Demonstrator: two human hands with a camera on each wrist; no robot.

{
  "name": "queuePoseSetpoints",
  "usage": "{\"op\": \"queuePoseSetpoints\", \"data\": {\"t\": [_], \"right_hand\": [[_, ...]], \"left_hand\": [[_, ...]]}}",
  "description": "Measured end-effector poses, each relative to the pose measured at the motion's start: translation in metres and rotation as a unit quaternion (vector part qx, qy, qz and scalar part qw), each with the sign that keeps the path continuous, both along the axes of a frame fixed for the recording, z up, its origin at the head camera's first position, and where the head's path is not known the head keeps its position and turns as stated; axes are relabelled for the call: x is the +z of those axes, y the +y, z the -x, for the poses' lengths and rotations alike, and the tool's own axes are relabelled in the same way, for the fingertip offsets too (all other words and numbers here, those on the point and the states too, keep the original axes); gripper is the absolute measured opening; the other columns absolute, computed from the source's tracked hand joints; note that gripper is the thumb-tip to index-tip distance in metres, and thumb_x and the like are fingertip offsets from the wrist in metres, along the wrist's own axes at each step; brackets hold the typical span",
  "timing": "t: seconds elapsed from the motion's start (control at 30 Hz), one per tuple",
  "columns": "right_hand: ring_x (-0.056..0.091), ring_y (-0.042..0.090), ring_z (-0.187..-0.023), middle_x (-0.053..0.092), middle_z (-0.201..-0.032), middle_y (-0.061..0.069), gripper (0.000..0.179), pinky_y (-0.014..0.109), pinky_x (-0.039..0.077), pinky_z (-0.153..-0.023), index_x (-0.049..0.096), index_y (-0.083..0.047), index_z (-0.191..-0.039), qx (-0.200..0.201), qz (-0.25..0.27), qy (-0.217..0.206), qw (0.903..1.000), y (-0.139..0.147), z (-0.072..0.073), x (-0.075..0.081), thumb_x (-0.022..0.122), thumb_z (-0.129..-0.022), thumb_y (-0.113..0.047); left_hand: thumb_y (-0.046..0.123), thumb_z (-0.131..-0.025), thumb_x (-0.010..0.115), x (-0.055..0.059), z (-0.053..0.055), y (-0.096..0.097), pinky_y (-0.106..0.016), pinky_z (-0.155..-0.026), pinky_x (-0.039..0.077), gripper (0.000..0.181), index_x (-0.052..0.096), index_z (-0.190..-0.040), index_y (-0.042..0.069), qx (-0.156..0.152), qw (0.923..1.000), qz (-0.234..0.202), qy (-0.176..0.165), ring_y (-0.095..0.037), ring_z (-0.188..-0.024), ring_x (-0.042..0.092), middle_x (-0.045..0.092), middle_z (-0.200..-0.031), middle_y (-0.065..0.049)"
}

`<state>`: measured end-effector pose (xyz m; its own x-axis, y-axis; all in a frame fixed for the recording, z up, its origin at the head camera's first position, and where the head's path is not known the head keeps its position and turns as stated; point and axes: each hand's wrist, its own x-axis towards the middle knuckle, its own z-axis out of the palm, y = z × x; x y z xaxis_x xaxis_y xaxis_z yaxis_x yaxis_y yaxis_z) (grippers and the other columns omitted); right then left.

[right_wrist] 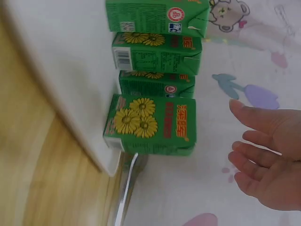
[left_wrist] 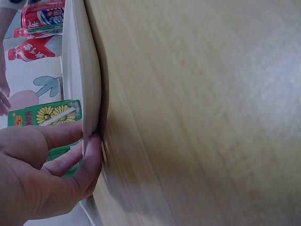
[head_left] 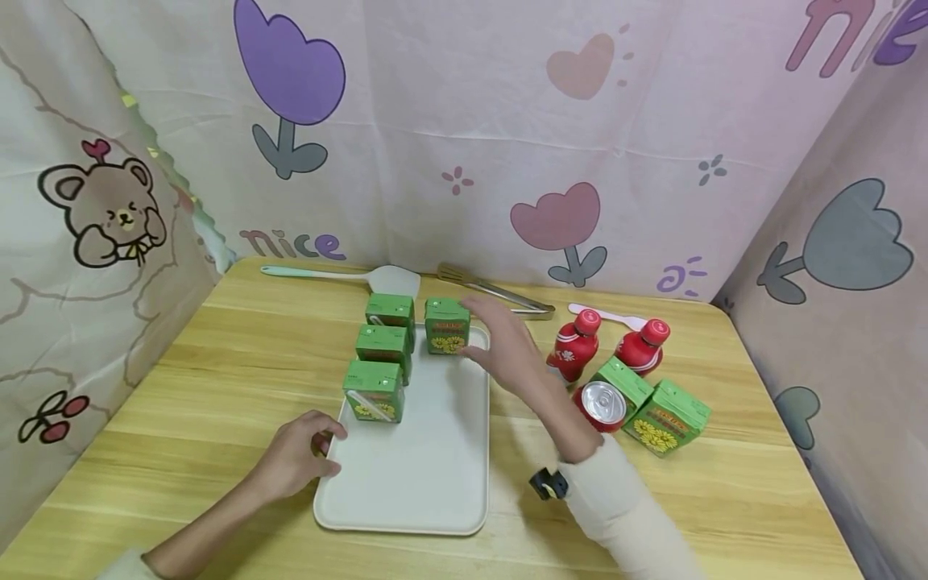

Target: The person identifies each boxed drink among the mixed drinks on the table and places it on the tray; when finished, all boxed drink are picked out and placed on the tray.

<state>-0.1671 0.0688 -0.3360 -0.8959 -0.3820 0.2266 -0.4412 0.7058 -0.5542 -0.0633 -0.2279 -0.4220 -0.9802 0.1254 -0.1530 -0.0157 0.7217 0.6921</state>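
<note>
A white rectangular tray (head_left: 416,483) lies on the wooden table. My left hand (head_left: 296,453) pinches its left rim, with the thumb and fingers (left_wrist: 89,162) on either side of the edge in the left wrist view. Three green juice cartons (head_left: 373,392) with yellow flowers stand in a row along the tray's left side. Another green juice carton (right_wrist: 153,123) is upright at the tray's far end. Beside that carton, my right hand (head_left: 507,346) holds nothing; its fingers are spread and relaxed, with a gap to the carton in the right wrist view.
Two red bottles (head_left: 575,346), a red can (head_left: 602,405) and two more green cartons (head_left: 667,419) stand to the right. Along the back lie a spatula (head_left: 394,280), metal tongs (head_left: 500,292) and a pale pink utensil (head_left: 605,314). Printed cloth curtains (head_left: 464,145) border the table.
</note>
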Motion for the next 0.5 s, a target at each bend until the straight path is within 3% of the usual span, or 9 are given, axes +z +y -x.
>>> {"op": "queuePoseSetpoints", "data": {"t": [0.27,0.5], "right_hand": [[0.05,0.026,-0.128,0.055,-0.136,0.007,0.066,0.044,0.043,-0.103,0.054,-0.011,-0.133,-0.019,0.03,0.062,0.9975,0.054,-0.047,0.0,0.081,-0.073,-0.017],[0.053,0.027,-0.124,0.058,-0.133,0.004,0.069,0.048,0.047,-0.096,0.057,-0.017,-0.131,-0.068,0.032,0.072,0.9946,0.111,-0.08,-0.011,0.085,-0.067,-0.018]], "left_hand": [[-0.007,-0.062,0.076,0.002,-0.001,0.001,-0.019,-0.059,0.048,0.04,0.065,-0.099,0.002,-0.001,1.0,-0.005,0.004,-0.015,-0.08,0.053,0.06,-0.102,-0.007],[-0.007,-0.062,0.076,0.002,-0.002,0.0,-0.019,-0.058,0.047,0.04,0.065,-0.099,0.001,0.0,1.0,-0.008,0.0,-0.016,-0.08,0.053,0.06,-0.102,-0.008]]}}
